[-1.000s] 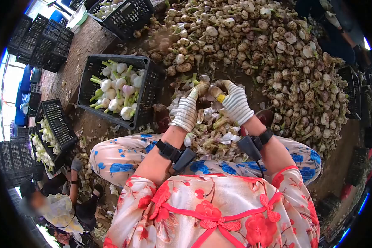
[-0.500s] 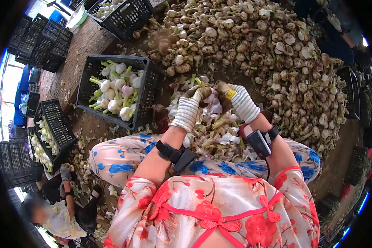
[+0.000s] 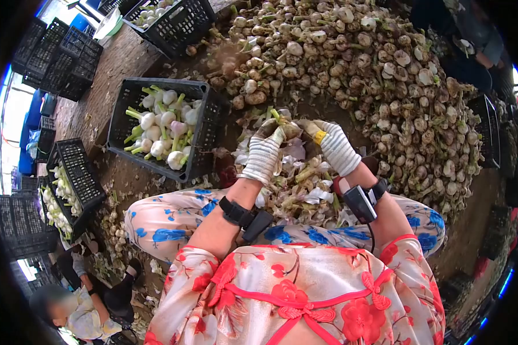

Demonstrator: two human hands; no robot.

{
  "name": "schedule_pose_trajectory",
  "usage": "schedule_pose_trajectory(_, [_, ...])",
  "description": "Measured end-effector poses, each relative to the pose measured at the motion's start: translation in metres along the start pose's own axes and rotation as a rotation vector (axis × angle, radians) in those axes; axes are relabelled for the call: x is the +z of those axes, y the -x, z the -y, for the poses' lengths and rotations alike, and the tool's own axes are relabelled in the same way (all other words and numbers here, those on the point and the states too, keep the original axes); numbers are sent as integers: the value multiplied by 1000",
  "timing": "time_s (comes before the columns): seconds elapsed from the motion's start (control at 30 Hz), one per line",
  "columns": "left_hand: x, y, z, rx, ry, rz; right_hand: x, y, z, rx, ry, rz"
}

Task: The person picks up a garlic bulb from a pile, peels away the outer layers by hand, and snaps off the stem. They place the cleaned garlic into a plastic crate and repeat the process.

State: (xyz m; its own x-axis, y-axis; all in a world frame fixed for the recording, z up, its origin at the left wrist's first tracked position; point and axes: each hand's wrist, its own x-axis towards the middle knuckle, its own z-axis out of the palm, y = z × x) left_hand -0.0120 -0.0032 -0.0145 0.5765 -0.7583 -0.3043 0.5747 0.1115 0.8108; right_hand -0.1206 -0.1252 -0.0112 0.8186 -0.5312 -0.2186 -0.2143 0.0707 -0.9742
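My left hand, in a striped glove with dirty fingertips, is closed around a garlic bulb. The bulb's short green stem pokes up past the fingers. My right hand, gloved too and with a yellow band on one finger, has its fingers curled against the right side of the same bulb. Both hands are over a heap of peeled garlic skins in front of my crossed legs. The fingers hide much of the bulb.
Unpeeled garlic is piled ahead and to the right. At my left stands a black crate with cleaned white bulbs. More crates line the far left. A person sits at lower left; another person is at upper right.
My right hand has moved slightly left, its fingers now against the bulb. The bulb is turned a little in my left hand. The person at lower left has shifted posture.
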Motion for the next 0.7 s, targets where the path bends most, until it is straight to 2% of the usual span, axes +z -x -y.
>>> schedule_pose_trajectory(0.03, [0, 0, 0, 0, 14, -45, 3, 4, 6, 62, -149, -19])
schedule_pose_trajectory(0.1, [0, -1, 2, -25, 74, -78, 11, 11, 8, 61, -85, -95])
schedule_pose_trajectory(0.17, [0, -1, 5, -37, 68, -97, 27, 26, 33, -12, 248, -200])
schedule_pose_trajectory(0.2, [1, 0, 7, -43, 66, -95, 23, 18, -2, -95, 487, -260])
schedule_pose_trajectory(0.3, [2, 0, 10, 18, 5, -85, 25, 14, -21, -148, 336, -245])
schedule_pose_trajectory(0.33, [1, 2, 8, 5, 26, -82, 25, 13, -23, -257, 280, -229])
schedule_pose_trajectory(0.47, [-2, 0, 1, 63, 81, 0, 16, 10, -9, -211, 231, -256])
schedule_pose_trajectory(0.5, [-3, 0, -2, 71, 123, 36, 9, 4, -14, -210, 343, -289])
schedule_pose_trajectory(0.57, [-6, 0, -6, 52, 116, 28, 0, -11, -27, -167, 649, -278])
schedule_pose_trajectory(0.63, [-3, -2, -14, 19, 371, 334, -5, -11, -35, -96, 809, -122])
schedule_pose_trajectory(0.67, [-1, -2, -16, 67, 303, 195, -12, -20, -69, -32, 905, -7])
schedule_pose_trajectory(0.7, [-3, -5, -17, 77, 305, 193, -12, -15, -66, -14, 876, 59])
